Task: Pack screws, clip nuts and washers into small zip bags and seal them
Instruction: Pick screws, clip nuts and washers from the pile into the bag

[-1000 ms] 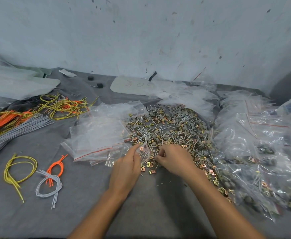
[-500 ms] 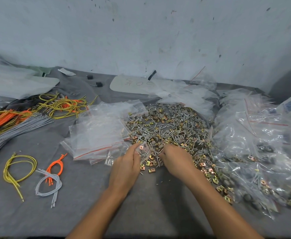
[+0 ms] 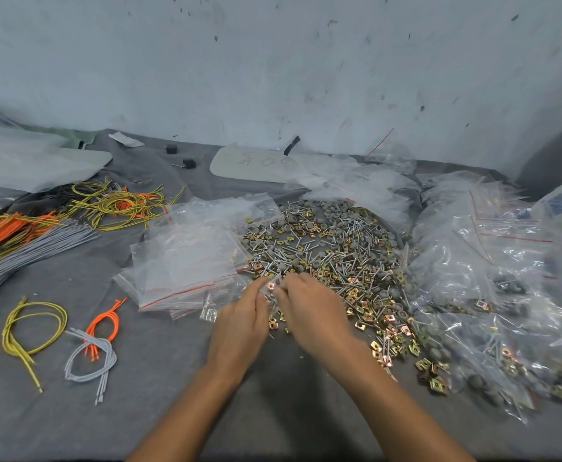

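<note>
Tabletop [image 3: 172, 411]: covered in grey cloth.
Filled bags [image 3: 493, 261]: heaped at the right.
Pile [image 3: 333, 248]: loose screws, clip nuts and washers at the centre, touching the filled bags.
Empty bags [image 3: 186, 261]: stacked just left of the pile.
Left hand [image 3: 241, 323]: fingers pressed together, pinching the bag [image 3: 272, 286] at the pile's near edge.
Right hand [image 3: 311, 311]: fingers curled at the bag; I cannot tell their grip.
Bag: small and clear, between both hands' fingertips.

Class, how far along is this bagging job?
Done: heap of filled clear zip bags at right. In hand: left hand pinches a small clear zip bag, right hand at its mouth. Left: loose pile of screws, gold clip nuts, grey washers; stack of empty clear bags.
</note>
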Motion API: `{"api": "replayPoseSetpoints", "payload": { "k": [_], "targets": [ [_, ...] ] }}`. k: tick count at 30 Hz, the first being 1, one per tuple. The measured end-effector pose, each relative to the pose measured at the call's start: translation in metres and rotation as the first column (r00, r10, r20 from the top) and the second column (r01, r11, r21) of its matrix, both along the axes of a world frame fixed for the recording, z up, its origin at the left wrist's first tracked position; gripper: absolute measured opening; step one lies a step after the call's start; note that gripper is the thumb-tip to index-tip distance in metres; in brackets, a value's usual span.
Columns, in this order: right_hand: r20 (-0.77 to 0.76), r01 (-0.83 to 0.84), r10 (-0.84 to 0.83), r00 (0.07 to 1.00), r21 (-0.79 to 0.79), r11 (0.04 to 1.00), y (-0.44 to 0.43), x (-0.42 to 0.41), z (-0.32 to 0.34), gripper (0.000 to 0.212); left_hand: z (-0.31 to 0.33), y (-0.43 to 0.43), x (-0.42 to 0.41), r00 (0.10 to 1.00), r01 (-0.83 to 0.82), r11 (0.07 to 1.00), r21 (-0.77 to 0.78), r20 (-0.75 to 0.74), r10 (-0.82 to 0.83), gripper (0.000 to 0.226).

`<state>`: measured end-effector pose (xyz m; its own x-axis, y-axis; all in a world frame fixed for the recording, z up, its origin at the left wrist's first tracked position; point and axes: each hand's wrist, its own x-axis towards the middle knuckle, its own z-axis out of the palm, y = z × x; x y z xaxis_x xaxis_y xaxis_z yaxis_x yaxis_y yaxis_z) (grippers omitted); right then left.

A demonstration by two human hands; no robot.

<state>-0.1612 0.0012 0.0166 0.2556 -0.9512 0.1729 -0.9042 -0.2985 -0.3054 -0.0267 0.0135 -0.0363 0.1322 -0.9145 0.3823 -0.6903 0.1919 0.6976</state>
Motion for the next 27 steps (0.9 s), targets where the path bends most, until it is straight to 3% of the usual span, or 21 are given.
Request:
{"api": "replayPoseSetpoints", "payload": {
  "k": [2,5,8,11,14,22,27],
  "targets": [
    [-0.014,-0.047,0.048,0.999,0.016,0.999,0.0,0.003,-0.005,0.032,-0.001,0.0,0.0,1.0,-0.002,1.0,0.001,0.003,0.002,0.032],
    [0.122,-0.11,0.101,0.987,0.065,0.992,0.003,-0.006,-0.01,0.027,-0.001,0.0,0.001,1.0,-0.006,1.0,-0.003,-0.013,0.006,0.032],
    [0.228,-0.004,0.0,0.974,0.019,1.0,-0.006,-0.032,-0.01,0.018,-0.002,0.0,0.0,1.0,-0.01,1.0,-0.011,0.001,0.01,0.032],
    [0.101,0.089,-0.096,0.99,0.076,0.993,-0.018,-0.056,-0.01,0.013,-0.001,0.0,0.0,1.0,-0.011,1.0,-0.008,0.002,0.011,0.033],
    [-0.011,0.083,-0.082,0.997,0.163,0.983,-0.023,-0.061,-0.013,0.012,0.0,0.0,0.0,1.0,-0.006,1.0,-0.003,-0.005,0.006,0.033],
    [-0.174,0.075,-0.05,0.983,0.142,0.987,-0.018,-0.042,-0.018,0.036,0.001,0.002,0.0,1.0,-0.005,1.0,0.002,-0.025,0.005,0.033],
    [-0.14,0.007,0.028,0.99,0.241,0.97,-0.017,-0.045,-0.016,0.026,0.001,0.001,0.0,1.0,-0.008,1.0,-0.007,-0.016,0.008,0.033]
  ]
}}
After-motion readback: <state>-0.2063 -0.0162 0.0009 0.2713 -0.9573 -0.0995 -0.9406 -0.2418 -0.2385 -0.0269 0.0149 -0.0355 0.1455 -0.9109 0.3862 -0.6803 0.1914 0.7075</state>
